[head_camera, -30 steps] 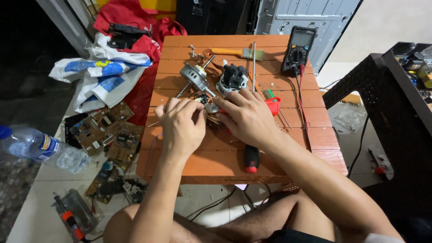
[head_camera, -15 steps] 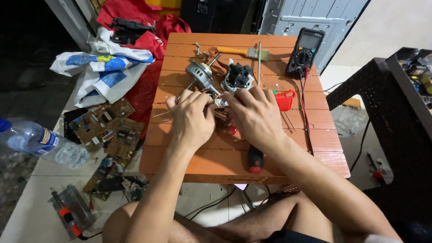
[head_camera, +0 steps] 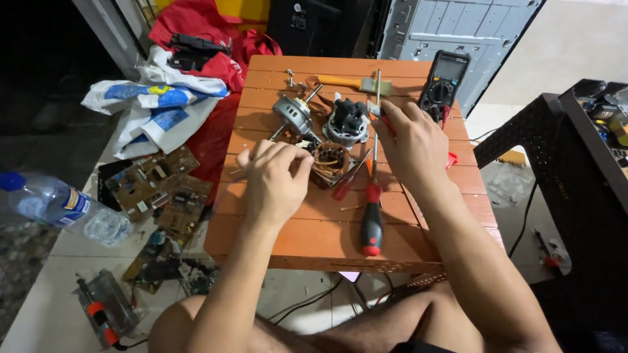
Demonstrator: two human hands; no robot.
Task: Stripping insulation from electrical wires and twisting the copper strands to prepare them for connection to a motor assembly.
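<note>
1. Left hand [head_camera: 273, 180] had its fingers curled narrow, tips pinched at the edge of the copper stator winding [head_camera: 330, 160]; whether they gripped a wire or only steadied it could not be told, the thumb hid the contact.
2. Right hand [head_camera: 413, 140] was closed round a thin red-tipped tool [head_camera: 381, 116] near the far side of the table, close to the black-topped motor housing [head_camera: 347, 121].
3. Stator winding sat mid-table, between both hands, touching the left fingertips.
4. Step in hand looked like working on the winding while fetching a tool; the next move would call for bringing the tool tip down to the coil without snagging wires.
5. Around: metal rotor with shaft [head_camera: 292, 112] just beside the housing, red-and-black screwdriver [head_camera: 372, 219] lying near the front edge, smaller red screwdriver [head_camera: 347, 183], brush [head_camera: 350, 83], multimeter [head_camera: 443, 82].
6. Off the wooden table [head_camera: 294, 235]: circuit boards [head_camera: 160, 186], plastic bottle [head_camera: 55, 206].
7. The screwdrivers crowded the path between tool and coil.
</note>
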